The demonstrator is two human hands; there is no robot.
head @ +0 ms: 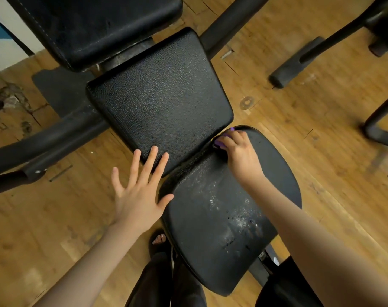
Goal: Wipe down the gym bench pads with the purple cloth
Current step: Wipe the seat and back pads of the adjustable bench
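Your right hand (238, 151) curls over the bunched purple cloth (220, 143), mostly hidden, at the near pad's (222, 213) far edge. The pads run lengthwise from you toward upper left. Your left hand (138, 185), fingers spread, rests on the middle pad's (160, 96) corner.

A worn wooden plank floor (288, 134) fills the view, chipped and broken at the left. A dark rubber mat (60, 89) lies flat on it. A round metal washer (247, 102) sits near a black foam-capped tubular frame leg (299, 63). A black sandal (158, 242) stands on the floor.
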